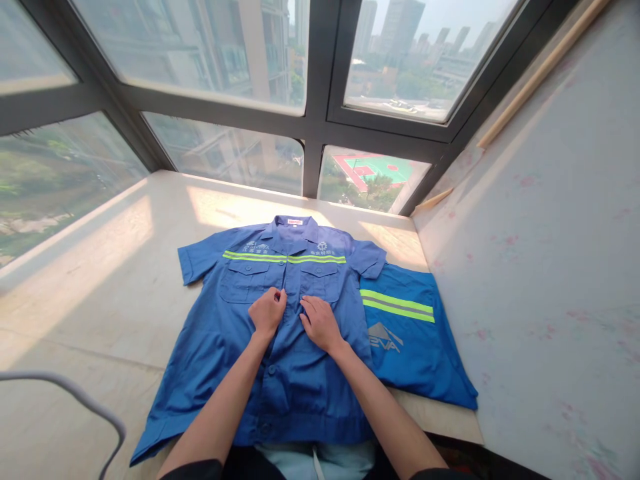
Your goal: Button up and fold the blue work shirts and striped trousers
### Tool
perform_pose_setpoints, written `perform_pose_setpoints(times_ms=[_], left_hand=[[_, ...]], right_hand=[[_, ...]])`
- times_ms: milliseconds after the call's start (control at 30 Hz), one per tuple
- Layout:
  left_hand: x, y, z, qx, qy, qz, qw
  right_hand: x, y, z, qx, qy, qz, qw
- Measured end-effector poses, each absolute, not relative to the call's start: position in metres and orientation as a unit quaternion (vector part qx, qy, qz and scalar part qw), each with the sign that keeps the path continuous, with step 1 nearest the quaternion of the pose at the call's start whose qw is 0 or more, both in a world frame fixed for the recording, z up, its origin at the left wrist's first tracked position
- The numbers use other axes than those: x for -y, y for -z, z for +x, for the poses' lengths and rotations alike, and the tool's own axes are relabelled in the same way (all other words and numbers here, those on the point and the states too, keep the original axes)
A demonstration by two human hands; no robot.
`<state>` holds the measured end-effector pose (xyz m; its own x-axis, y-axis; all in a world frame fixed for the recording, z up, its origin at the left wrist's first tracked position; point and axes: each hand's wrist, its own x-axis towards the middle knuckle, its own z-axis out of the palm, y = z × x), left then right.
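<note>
A blue short-sleeved work shirt lies spread front side up, its collar toward the window. A yellow-green and grey stripe crosses its chest above two flap pockets. My left hand is closed in a pinch on the front placket, just below the pocket line. Beside it, my right hand rests on the other side of the front opening, fingers stretched over the cloth and thumb apart. Lower down, a button shows on the placket. Under the shirt's right sleeve sits a folded blue garment with a similar stripe and a grey logo.
The pale wooden sill carries the clothes. A grey cable curves in at lower left. Dark window frames stand behind, and a flower-patterned wall bounds the right side. Sunlight falls in patches near the glass.
</note>
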<state>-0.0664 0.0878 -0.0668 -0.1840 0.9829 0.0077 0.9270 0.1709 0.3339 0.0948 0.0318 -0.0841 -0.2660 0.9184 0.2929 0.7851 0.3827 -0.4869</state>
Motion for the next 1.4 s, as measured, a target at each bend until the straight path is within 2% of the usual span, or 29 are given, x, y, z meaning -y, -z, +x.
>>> perform_pose_setpoints(times_ms=[200, 333, 433, 567, 667, 767, 967, 1100, 1267, 1400], left_hand=[[-0.089, 0.062, -0.064, -0.774, -0.112, 0.616, 0.096], [-0.092, 0.059, -0.063, -0.781, -0.102, 0.608, 0.097], [-0.093, 0.058, -0.063, -0.78, -0.094, 0.611, 0.101], [-0.095, 0.059, -0.064, -0.778, -0.091, 0.614, 0.098], [-0.096, 0.06, -0.063, -0.78, -0.092, 0.611, 0.096], [-0.095, 0.06, -0.063, -0.781, -0.097, 0.609, 0.1], [-0.096, 0.063, -0.064, -0.783, -0.104, 0.606, 0.091], [-0.097, 0.067, -0.065, -0.787, -0.108, 0.602, 0.081], [-0.097, 0.069, -0.066, -0.786, -0.112, 0.603, 0.081], [-0.097, 0.07, -0.066, -0.785, -0.115, 0.603, 0.084]], right_hand=[[-0.035, 0.085, 0.099, 0.769, -0.157, -0.543, 0.298], [-0.03, 0.081, 0.1, 0.757, -0.199, -0.509, 0.357], [-0.017, 0.065, 0.106, 0.758, -0.212, -0.465, 0.404], [-0.007, 0.041, 0.136, 0.781, -0.205, -0.425, 0.409], [-0.006, 0.041, 0.171, 0.729, -0.163, -0.506, 0.432], [-0.002, 0.059, 0.199, 0.628, -0.1, -0.593, 0.493], [0.009, 0.089, 0.219, 0.506, -0.003, -0.649, 0.568], [0.01, 0.089, 0.218, 0.527, 0.054, -0.636, 0.561], [0.021, 0.081, 0.208, 0.672, -0.007, -0.536, 0.511], [0.043, 0.079, 0.196, 0.679, -0.031, -0.542, 0.494]])
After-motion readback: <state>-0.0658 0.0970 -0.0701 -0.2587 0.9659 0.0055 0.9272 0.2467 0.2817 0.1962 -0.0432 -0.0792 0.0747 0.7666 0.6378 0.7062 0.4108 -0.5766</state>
